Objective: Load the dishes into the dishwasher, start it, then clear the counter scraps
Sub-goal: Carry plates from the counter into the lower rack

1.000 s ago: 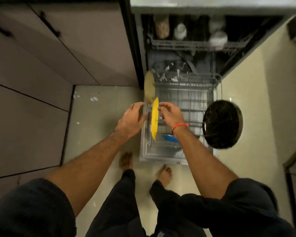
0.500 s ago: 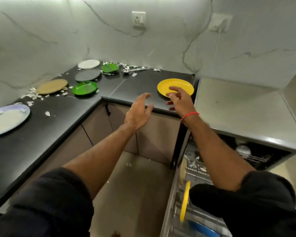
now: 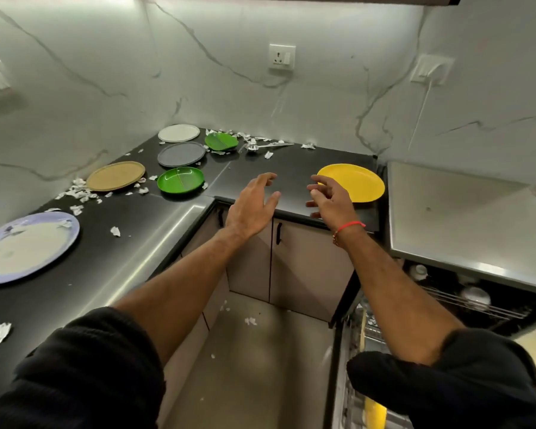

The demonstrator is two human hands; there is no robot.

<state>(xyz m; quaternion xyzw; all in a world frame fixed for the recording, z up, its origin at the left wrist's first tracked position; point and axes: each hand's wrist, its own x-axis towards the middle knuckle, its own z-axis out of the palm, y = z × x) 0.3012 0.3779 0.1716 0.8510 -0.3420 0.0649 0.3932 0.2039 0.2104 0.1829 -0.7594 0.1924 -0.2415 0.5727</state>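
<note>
Head view: both hands reached over the counter (image 3: 291,168).
Left hand (image 3: 252,205) and right hand (image 3: 331,198) hovered with fingers released; yellow plate (image 3: 358,184) lay just beyond the right fingers.

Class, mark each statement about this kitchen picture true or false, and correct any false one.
1. The right hand grips the round yellow plate. False: it is open, holding nothing.
2. Two round green plastic plates, and, lie on the black counter. True.
3. The left hand holds a metal spoon. False: it is empty.
4. Torn white paper scraps lie on the counter. True.
</note>
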